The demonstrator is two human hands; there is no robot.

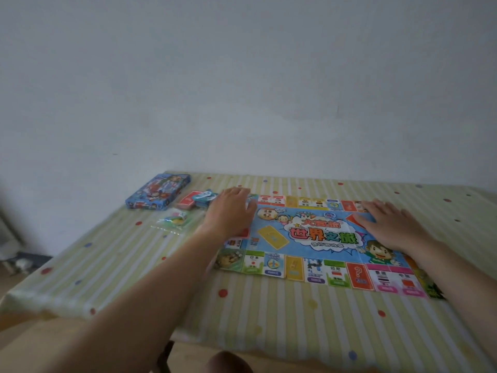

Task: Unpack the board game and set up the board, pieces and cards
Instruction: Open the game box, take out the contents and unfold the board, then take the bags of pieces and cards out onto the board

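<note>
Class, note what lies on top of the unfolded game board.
Both hands lie flat on the game board: the left hand at its far left corner, the right hand near its right end. Nothing else shows on it. Squares beneath the hands are covered.

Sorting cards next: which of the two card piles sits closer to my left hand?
The blue pile, right beside the left hand; the red pile lies farther left, toward the game box.
</note>
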